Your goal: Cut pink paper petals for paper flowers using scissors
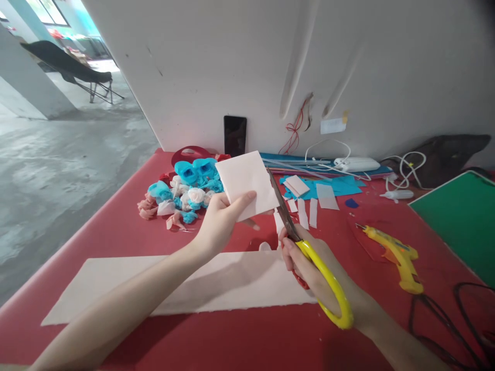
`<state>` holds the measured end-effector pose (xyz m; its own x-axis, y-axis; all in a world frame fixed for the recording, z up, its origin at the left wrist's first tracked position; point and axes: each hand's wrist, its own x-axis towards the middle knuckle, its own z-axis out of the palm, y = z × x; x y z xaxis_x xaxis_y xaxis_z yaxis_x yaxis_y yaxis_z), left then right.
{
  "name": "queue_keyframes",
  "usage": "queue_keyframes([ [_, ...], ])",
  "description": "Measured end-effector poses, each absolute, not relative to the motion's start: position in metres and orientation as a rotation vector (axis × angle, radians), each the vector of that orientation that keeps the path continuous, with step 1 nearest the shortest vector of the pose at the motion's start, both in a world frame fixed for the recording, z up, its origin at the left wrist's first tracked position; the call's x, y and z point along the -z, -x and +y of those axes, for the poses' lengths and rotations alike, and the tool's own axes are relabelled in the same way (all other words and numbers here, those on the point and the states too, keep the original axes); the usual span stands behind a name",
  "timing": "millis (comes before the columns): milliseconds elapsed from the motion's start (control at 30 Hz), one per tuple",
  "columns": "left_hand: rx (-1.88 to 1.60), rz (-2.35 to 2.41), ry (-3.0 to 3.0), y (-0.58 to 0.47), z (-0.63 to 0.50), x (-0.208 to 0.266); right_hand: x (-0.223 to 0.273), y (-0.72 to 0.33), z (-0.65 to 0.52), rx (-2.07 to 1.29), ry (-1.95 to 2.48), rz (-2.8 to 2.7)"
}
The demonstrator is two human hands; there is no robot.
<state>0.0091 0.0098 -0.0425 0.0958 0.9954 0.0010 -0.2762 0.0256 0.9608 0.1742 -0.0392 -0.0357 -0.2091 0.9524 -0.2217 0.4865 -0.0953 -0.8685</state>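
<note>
Between the thumb and fingers of my left hand (224,221) is a pale pink square of folded paper (249,180), held up above the table. My right hand (309,263) grips a pair of scissors (288,219) by its handles, one loop yellow and the other red. The scissor blades point up and away, along the right edge of the square. Whether they bite into the paper I cannot tell. Below both hands, a long pale pink paper strip (127,278) lies flat across the red table (216,345).
Blue, white and pink paper flowers (187,190) are heaped at the back left. A phone (235,135) leans on the wall. Paper offcuts (303,212) and blue sheets (340,185) lie behind the scissors. Rightward are a yellow glue gun (394,255) with cord and a green board (464,221).
</note>
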Motion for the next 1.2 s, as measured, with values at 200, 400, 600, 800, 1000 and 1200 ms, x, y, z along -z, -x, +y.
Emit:
queue_keyframes([
  [200,-1.251,0.95,-1.044,-0.011,0.009,0.042,0.038,-0.173,-0.041,-1.211,1.503,-1.714],
  [400,-1.261,0.964,-1.046,-0.01,0.009,0.043,0.042,-0.173,-0.039,-1.286,1.47,-1.592],
  [600,-1.253,0.972,-1.054,-0.009,0.011,0.043,0.046,-0.174,-0.041,-1.328,1.468,-1.575],
  [800,-1.219,0.954,-1.056,-0.01,0.009,0.044,0.037,-0.173,-0.042,-1.32,1.505,-1.595],
  [1000,-1.178,0.949,-1.068,-0.011,0.007,0.045,0.038,-0.174,-0.039,-1.272,1.507,-1.625],
  [1200,-1.145,0.943,-1.093,-0.012,0.005,0.045,0.044,-0.175,-0.039,-1.231,1.491,-1.633],
])
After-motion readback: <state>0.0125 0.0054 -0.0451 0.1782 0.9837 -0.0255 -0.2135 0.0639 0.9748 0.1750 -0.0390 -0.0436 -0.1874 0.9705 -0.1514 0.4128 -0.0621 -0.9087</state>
